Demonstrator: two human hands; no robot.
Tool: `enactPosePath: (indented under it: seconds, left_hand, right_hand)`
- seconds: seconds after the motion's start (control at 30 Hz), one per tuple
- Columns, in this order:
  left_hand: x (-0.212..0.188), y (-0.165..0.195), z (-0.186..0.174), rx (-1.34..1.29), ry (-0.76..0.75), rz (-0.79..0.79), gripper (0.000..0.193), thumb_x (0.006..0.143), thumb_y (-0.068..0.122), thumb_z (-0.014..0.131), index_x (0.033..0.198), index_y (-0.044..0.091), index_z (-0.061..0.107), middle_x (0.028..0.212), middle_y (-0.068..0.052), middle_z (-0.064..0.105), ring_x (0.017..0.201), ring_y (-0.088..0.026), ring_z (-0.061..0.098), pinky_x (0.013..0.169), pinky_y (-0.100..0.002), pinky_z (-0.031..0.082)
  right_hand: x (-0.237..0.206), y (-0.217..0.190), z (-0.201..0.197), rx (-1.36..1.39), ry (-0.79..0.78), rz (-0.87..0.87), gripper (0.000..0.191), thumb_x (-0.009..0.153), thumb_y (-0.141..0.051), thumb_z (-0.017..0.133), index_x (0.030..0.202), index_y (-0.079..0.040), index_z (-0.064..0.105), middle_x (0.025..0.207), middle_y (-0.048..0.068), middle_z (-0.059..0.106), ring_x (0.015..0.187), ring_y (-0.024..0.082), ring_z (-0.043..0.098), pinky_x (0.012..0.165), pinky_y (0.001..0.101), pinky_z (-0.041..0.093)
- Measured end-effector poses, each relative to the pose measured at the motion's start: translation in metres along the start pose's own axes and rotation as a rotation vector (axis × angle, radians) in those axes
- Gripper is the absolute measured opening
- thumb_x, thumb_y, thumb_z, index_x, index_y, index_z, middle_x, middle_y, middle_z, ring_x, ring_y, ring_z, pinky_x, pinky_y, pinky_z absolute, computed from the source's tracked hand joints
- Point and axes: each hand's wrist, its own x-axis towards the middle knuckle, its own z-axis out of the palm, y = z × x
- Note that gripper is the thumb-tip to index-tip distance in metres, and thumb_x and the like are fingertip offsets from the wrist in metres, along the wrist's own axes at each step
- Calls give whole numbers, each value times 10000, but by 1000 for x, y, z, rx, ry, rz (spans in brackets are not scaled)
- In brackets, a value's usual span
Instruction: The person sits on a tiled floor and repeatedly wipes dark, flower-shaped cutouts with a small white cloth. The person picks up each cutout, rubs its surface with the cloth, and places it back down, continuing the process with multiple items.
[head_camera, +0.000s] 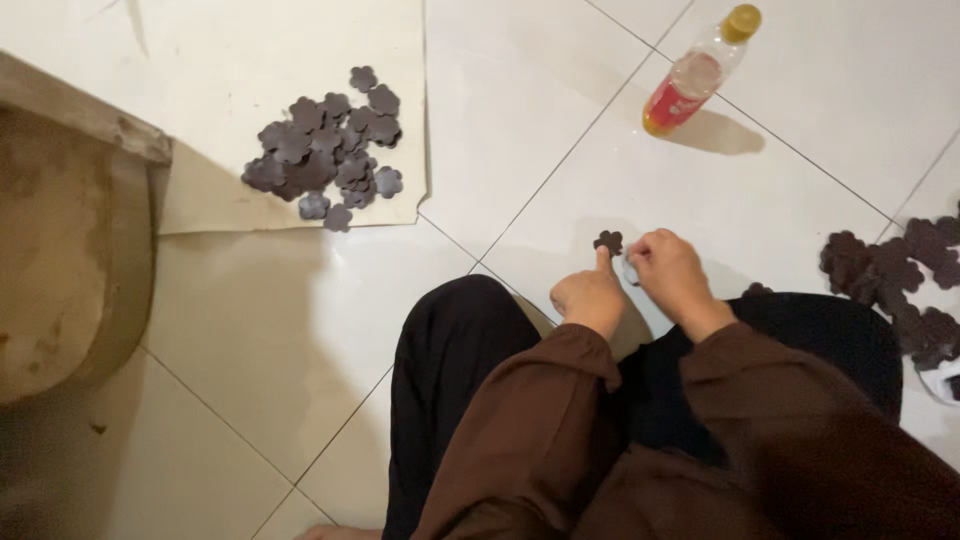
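My left hand (590, 295) rests above my knee with one finger stretched up, its tip pressing a small dark flower-shaped cutout (608, 241) against the white tile floor. My right hand (672, 272) is curled beside it, fingers closed near the cutout's right edge; what it pinches is hidden. Both arms wear brown sleeves over black trousers.
A heap of several dark flower-shaped cutouts (325, 150) lies on a cream sheet (230, 60) at the upper left. Another heap (900, 280) lies at the right edge. A plastic bottle (695, 75) with yellow cap and red label lies above. A worn brown board (60, 250) is at left.
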Motion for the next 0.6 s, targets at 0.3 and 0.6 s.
enactPosePath:
  seconds: [0.3, 0.6]
  left_hand:
    - [-7, -1, -8, -6, 81, 4, 859, 922, 186, 584, 1662, 236, 151, 1072, -86, 767, 883, -288, 752, 593, -438, 523]
    - [-12, -4, -13, 4, 37, 25, 685, 929, 177, 592, 1569, 196, 348, 1089, -98, 755, 910, -295, 734, 601, -444, 526]
  right_hand:
    - [11, 11, 6, 269, -27, -106, 165, 932, -110, 677, 1053, 3, 684, 1005, 110, 724, 892, 222, 702, 797, 332, 560]
    - [-14, 21, -15, 261, 116, 173, 202, 946, -179, 708, 1079, -28, 726, 986, 101, 749, 895, 192, 698, 811, 331, 553]
